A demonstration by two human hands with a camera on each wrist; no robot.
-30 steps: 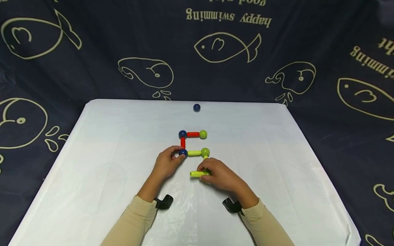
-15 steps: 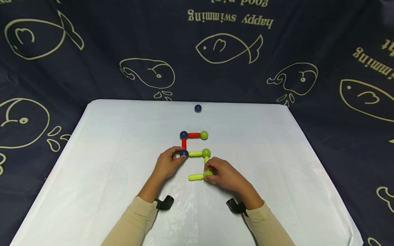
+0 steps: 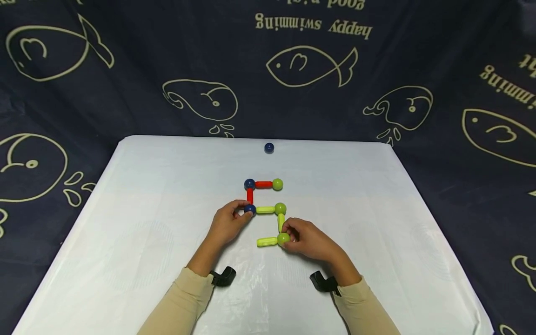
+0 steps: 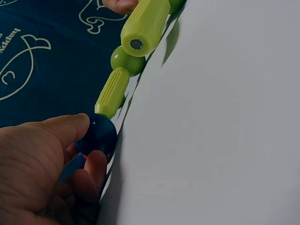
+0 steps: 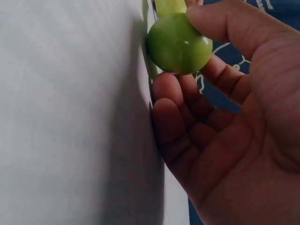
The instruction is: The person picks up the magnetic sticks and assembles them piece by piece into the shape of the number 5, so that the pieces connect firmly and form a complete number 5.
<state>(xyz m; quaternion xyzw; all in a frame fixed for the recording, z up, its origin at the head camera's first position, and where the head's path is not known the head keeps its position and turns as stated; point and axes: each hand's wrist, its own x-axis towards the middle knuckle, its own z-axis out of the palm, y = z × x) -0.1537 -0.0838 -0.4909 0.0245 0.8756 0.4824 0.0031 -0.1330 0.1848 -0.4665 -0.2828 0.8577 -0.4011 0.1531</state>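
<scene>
A flat figure of sticks and balls lies on the white table. My left hand (image 3: 226,226) pinches the blue ball (image 3: 250,210) at its middle left corner, thumb and fingers around it in the left wrist view. My right hand (image 3: 311,241) grips the lowest green ball (image 3: 283,239) between thumb and fingers. From that ball a yellow-green stick (image 3: 267,242) points left, its metal-tipped end (image 4: 136,44) free. Another yellow-green stick (image 3: 281,222) rises to a second green ball (image 3: 280,208), which a yellow-green stick (image 3: 265,210) joins to the held blue ball.
Above the left hand, a red stick (image 3: 250,196) leads up to a blue ball (image 3: 249,184). A second red stick (image 3: 264,184) links that to a green ball (image 3: 278,184). One loose blue ball (image 3: 269,148) lies near the far table edge, before a dark printed cloth (image 3: 314,111).
My right hand has shifted slightly right and toward me, uncovering more of the lowest green ball and its upright stick. The left-pointing stick moved slightly toward me. My left hand keeps its pinch.
</scene>
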